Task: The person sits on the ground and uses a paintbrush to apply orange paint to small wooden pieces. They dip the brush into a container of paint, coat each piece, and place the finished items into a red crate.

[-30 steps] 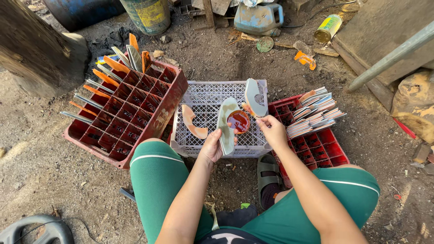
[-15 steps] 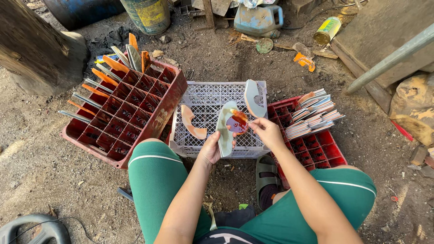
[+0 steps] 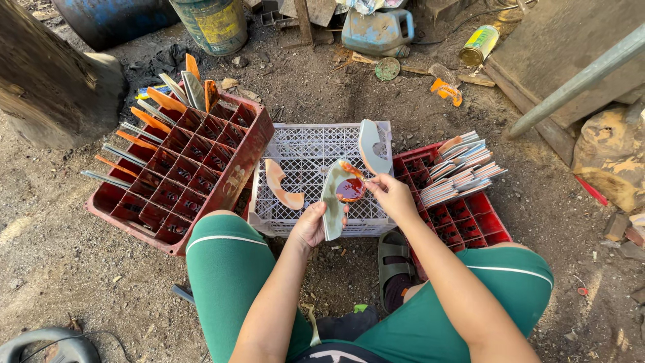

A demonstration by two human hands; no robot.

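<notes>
Blade (image 3: 332,202), one, held in left hand's (image 3: 312,225) grip; right hand (image 3: 393,196) pinches a brush (image 3: 351,169); three crates (image 3: 306,161).

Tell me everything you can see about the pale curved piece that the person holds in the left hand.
The pale curved piece is a flat, grey-green blade-like shape with one curved edge, seemingly metal. The left hand grips its lower part and holds it nearly upright over the white plastic crate. A wet patch of dark reddish-orange coating covers its upper part. The right hand reaches to that patch from the right; whether the fingertips touch it is unclear.
</notes>
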